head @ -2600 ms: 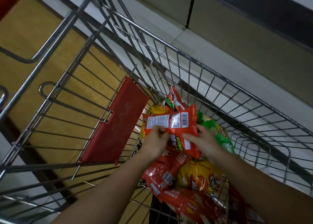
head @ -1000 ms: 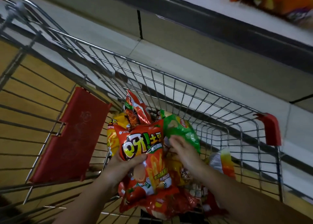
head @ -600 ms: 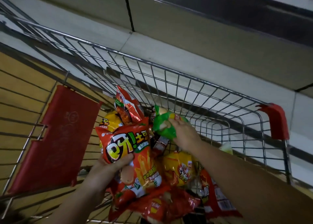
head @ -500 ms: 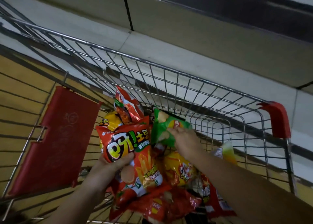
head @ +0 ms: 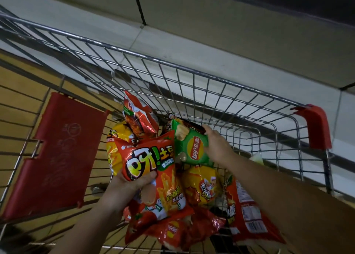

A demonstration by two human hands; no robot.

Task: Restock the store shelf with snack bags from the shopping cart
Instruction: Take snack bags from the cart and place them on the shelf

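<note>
Two bags are now held above the shopping cart [head: 192,80]: the red fries bag [head: 153,169] gripped by the left hand [head: 132,182], the green chip bag [head: 194,148], freshly lifted, clasped by the right hand [head: 217,148], ready for shelving.

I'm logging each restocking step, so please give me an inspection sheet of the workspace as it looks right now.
Surface: wire shopping cart, its mesh floor showing between bags.
Job's things: red fries bag held up by the left hand; green chip bag gripped by the right hand; yellow bags and other red bags lie loose below them.
Clutter: red seat flap folded against the cart's mesh.
Grippers: both hands grip a bag, fingers curled round the edges.
Cables: nothing seen.
Surroundings: pale shelf base beyond the cart; red corner bumper; wood-look floor.
</note>
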